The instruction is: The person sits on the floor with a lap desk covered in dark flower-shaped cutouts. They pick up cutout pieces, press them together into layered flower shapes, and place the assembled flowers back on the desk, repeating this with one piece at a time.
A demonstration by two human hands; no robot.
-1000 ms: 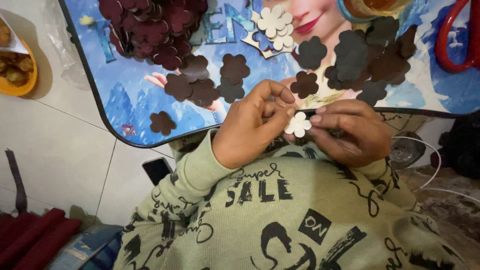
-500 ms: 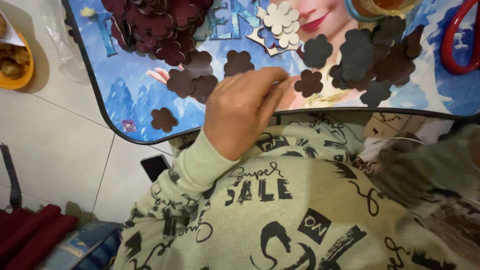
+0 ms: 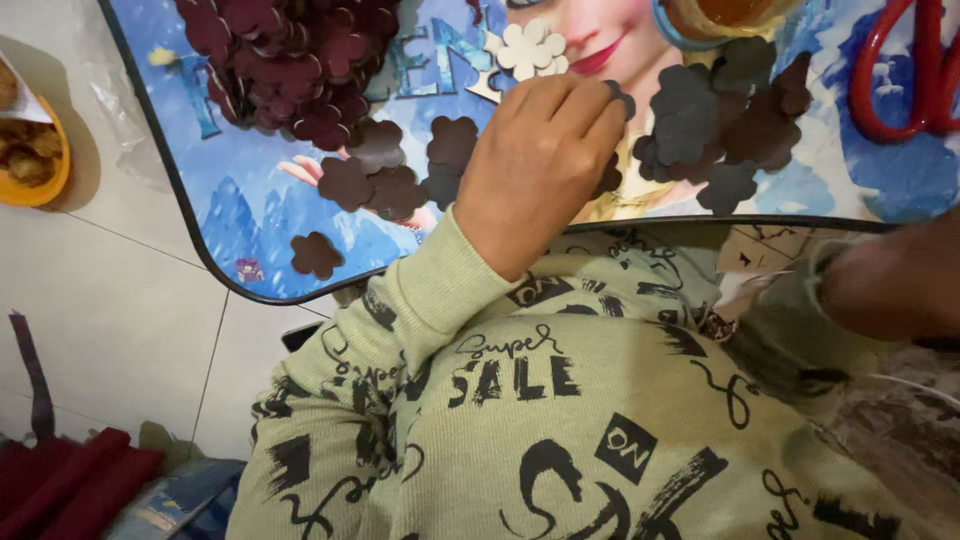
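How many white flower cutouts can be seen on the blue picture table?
1 for certain: the white flower cutout lies near the table's far edge, just beyond the left hand. A pale sliver under it may be a second; others could be hidden beneath it or the hand.

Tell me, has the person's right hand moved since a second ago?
Yes. The right hand has pulled away from the left hand, off below the tray's dark edge toward the frame's right side.

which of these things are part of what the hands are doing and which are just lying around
In use:
left hand
dark flower cutout pinched in its fingertips
brown flower cutouts
maroon pile
white flowers

Lying about:
red scissors
orange snack bowl
red cloth
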